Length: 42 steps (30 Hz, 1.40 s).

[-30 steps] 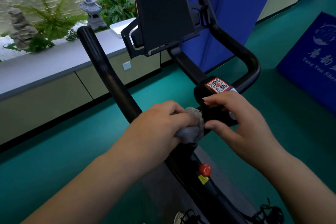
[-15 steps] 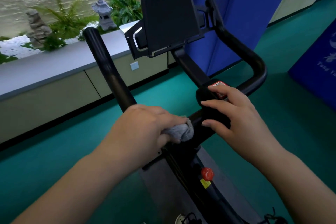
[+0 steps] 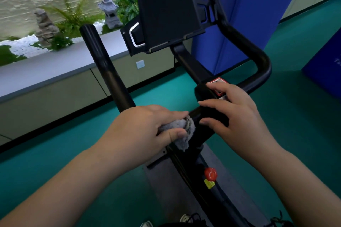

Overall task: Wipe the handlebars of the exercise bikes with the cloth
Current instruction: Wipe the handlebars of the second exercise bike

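Fingers [image 3: 173,114] of our left hand [image 3: 145,129] clenched the fuzzy grey cloth [image 3: 182,131] against smooth black handlebars [image 3: 110,72]; our right hand [image 3: 238,116] rested splayed, holding nothing

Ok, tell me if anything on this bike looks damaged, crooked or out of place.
Nothing stands out. The handlebars look intact, the tablet holder sits centred between them, and the red knob is in place on the frame. The left hand presses the grey cloth against the bar while the right hand rests on the centre pad.

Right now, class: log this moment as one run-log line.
left hand: grey cloth on handlebar | right hand: bracing centre | phase: wiping
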Available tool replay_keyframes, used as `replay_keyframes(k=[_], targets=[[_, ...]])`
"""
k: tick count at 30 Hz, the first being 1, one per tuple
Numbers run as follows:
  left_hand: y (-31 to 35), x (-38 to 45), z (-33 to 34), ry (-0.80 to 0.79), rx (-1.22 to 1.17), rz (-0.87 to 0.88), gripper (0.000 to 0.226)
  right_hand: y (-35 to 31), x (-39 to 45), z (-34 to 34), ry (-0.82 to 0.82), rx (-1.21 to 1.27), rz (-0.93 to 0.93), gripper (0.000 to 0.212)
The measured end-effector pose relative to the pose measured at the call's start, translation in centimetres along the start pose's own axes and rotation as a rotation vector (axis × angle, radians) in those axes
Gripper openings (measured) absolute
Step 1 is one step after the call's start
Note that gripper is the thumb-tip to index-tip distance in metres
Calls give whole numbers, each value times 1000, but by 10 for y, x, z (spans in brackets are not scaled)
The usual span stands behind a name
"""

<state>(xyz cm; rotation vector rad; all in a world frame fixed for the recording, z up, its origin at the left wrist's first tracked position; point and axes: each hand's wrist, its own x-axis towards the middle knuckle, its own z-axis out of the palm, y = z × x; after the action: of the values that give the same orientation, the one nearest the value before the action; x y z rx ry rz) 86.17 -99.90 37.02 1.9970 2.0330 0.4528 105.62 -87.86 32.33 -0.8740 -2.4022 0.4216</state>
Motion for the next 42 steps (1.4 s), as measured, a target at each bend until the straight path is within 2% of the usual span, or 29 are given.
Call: replay_keyframes(k=[3,6,8,11,13,16,19,22,24,28,33,37,42], targets=[[12,15,8,35,-116,-70,32,1,0,0,12,7,-8,37],[25,30,15,121,-198,-144,29,4,0,0,15,8,-18,37],[24,30,16,147,-151,-112,28,7,0,0,20,16,-30,39],[18,20,10,97,-78,-24,31,9,0,0,16,41,-34,40],[15,16,7,41,-65,-24,36,10,0,0,19,55,-38,42],[15,29,3,19,-187,-148,14,10,0,-1,24,65,-23,46],[17,55,6,10,-261,-260,4,12,0,-1,31,96,-23,51],[25,71,16,-36,-204,-261,37,13,-1,0,35,119,-23,54],[28,75,21,-19,-249,-296,45,13,-1,-1,42,141,-5,58],[23,78,19,19,-431,-331,19,15,0,0,40,143,-15,59],[8,71,6,34,-327,-291,5,14,0,0,36,141,5,57],[20,73,10,-60,-265,-213,11,14,0,1,50,146,10,56],[17,70,7,-53,-218,-194,12,12,0,2,65,159,1,56]])
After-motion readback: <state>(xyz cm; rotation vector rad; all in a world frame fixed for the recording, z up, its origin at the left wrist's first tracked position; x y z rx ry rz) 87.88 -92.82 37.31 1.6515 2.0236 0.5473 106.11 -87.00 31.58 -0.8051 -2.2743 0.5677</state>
